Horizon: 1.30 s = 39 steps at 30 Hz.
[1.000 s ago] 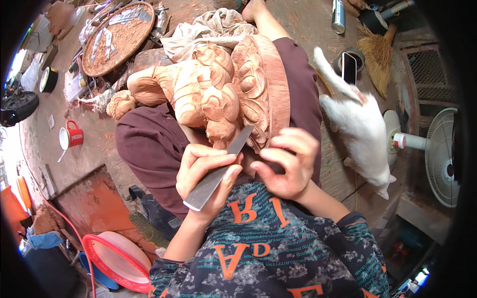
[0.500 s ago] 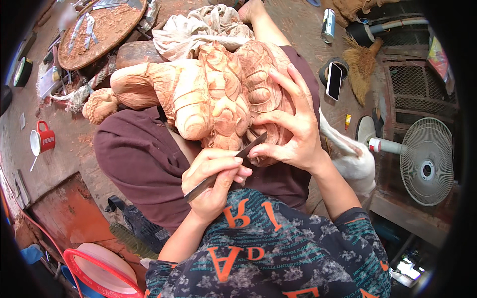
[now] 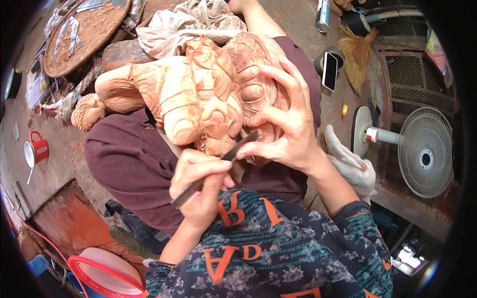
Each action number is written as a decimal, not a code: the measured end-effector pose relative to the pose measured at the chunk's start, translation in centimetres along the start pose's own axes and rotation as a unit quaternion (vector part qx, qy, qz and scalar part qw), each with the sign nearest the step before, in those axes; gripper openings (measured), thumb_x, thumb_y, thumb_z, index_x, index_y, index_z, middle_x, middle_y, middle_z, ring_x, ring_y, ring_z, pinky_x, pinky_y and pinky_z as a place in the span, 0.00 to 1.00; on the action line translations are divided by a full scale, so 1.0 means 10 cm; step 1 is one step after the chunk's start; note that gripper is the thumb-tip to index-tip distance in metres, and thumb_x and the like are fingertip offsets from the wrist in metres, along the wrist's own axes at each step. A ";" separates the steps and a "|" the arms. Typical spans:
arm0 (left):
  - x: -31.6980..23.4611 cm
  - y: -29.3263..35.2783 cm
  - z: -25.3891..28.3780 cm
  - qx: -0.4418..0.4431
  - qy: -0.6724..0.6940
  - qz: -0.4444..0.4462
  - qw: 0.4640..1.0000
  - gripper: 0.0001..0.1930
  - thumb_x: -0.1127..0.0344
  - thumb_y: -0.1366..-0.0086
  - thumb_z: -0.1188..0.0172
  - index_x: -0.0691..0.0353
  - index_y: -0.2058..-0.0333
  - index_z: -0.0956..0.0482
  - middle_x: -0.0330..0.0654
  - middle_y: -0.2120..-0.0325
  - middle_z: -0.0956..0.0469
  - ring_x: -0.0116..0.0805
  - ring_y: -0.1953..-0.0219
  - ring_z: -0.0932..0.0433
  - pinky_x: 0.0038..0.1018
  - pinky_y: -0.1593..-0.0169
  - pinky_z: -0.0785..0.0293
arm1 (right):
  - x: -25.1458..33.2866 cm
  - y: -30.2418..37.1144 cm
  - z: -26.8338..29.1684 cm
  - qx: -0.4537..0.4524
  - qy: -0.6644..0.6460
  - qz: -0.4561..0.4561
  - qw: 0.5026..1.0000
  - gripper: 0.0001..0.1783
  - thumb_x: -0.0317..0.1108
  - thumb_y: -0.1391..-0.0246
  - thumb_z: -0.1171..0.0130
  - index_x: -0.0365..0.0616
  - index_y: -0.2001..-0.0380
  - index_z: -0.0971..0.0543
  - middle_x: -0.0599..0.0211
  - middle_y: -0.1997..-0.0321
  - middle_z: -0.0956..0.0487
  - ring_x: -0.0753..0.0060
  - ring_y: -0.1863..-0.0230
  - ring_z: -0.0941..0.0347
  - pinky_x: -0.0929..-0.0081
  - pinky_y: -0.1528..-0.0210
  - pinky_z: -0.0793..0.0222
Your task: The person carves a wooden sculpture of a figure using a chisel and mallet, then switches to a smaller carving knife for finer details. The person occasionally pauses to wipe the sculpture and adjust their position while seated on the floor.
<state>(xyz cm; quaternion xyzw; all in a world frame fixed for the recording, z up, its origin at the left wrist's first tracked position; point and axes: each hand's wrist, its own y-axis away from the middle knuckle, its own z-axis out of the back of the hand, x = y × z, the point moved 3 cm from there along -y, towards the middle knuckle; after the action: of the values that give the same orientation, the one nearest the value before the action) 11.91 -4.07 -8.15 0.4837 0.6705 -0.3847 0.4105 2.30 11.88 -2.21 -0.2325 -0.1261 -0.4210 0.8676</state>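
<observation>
A pale carved wooden figure (image 3: 171, 94) lies across my lap, its surface cut with folds and rounded shapes. My left hand (image 3: 201, 181) is closed around a dark, flat carving chisel (image 3: 191, 188), whose far end reaches the near side of the carving. My right hand (image 3: 293, 126) grips the carving's right part with bent, spread fingers. Its thumb lies beside the chisel's tip, and whether it presses on the blade I cannot tell. The exact spot under the tip is hidden by the thumb and blade.
A round tray (image 3: 92, 37) with wood chips and blades sits far left, near a crumpled cloth (image 3: 191, 27). At left stands a red mug (image 3: 37, 149). On the right are a phone (image 3: 329, 72), a broom (image 3: 357, 57), a fan (image 3: 425, 151) and a white animal (image 3: 350, 164).
The whole view has shifted, so most things appear slightly further left. Both hands keep nearly the same grip, with the chisel still at the carving's near side.
</observation>
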 end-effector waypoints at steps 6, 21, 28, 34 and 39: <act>-0.08 -0.04 0.01 0.010 0.009 0.018 1.000 0.06 0.81 0.38 0.44 0.68 0.64 0.21 0.42 0.71 0.29 0.25 0.79 0.24 0.16 0.78 0.30 | -0.01 0.03 -0.02 -0.001 -0.024 -0.020 1.000 0.23 0.50 0.75 0.24 0.46 0.82 0.22 0.61 0.39 0.34 0.43 0.31 0.50 0.53 0.37 0.40; -0.27 -0.18 -0.02 0.025 -0.097 0.073 0.992 0.05 0.81 0.36 0.46 0.71 0.63 0.22 0.43 0.72 0.28 0.29 0.78 0.21 0.17 0.76 0.26 | -0.06 0.04 -0.05 -0.020 -0.047 -0.027 0.998 0.24 0.51 0.74 0.23 0.46 0.83 0.22 0.56 0.40 0.33 0.41 0.32 0.50 0.50 0.35 0.47; 0.04 0.22 0.01 0.069 -0.041 -0.097 0.992 0.07 0.79 0.33 0.49 0.70 0.57 0.29 0.58 0.62 0.26 0.42 0.68 0.16 0.26 0.69 0.17 | -0.10 0.04 0.02 0.012 -0.081 0.012 0.997 0.27 0.57 0.74 0.24 0.47 0.80 0.20 0.54 0.38 0.35 0.39 0.32 0.50 0.48 0.34 0.50; 0.21 0.23 -0.01 0.082 -0.003 -0.098 0.992 0.07 0.77 0.33 0.48 0.67 0.56 0.28 0.59 0.61 0.26 0.41 0.68 0.17 0.25 0.70 0.18 | -0.12 0.04 0.03 0.020 -0.075 0.023 0.997 0.27 0.58 0.74 0.25 0.47 0.79 0.20 0.54 0.39 0.34 0.39 0.32 0.48 0.48 0.34 0.49; 0.31 0.25 0.05 0.052 -0.011 -0.100 0.994 0.06 0.76 0.34 0.45 0.66 0.59 0.26 0.57 0.61 0.25 0.37 0.72 0.18 0.23 0.73 0.21 | -0.08 0.06 -0.02 -0.013 -0.040 0.016 0.999 0.28 0.60 0.74 0.26 0.46 0.81 0.22 0.55 0.40 0.33 0.40 0.33 0.47 0.49 0.35 0.47</act>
<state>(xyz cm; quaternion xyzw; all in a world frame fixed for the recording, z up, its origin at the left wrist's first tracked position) 13.83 -2.86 -11.47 0.4305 0.6898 -0.4638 0.3516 2.28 12.68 -2.94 -0.2626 -0.1515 -0.3992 0.8653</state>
